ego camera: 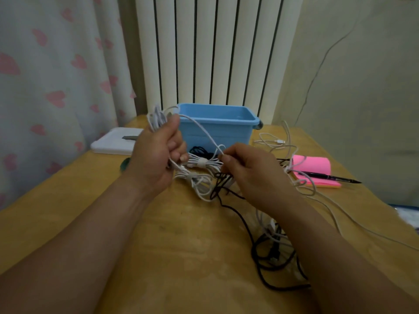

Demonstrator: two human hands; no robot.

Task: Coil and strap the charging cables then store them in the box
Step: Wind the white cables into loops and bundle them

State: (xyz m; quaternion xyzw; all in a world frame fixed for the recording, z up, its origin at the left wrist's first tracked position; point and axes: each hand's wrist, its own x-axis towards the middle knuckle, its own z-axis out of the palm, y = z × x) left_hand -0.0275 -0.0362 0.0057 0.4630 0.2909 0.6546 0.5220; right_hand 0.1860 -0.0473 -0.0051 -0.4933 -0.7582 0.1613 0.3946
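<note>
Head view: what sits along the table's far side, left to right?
white board → blue box → loose white cable → pink notepad

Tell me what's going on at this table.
A person is coiling a white cable: the left hand grips its gathered loops while the right hand pinches the free run. Two strapped white bundles lie on the table in front of the blue box, not yet in it. Loose black cables and loose white cables lie tangled on the right.
</note>
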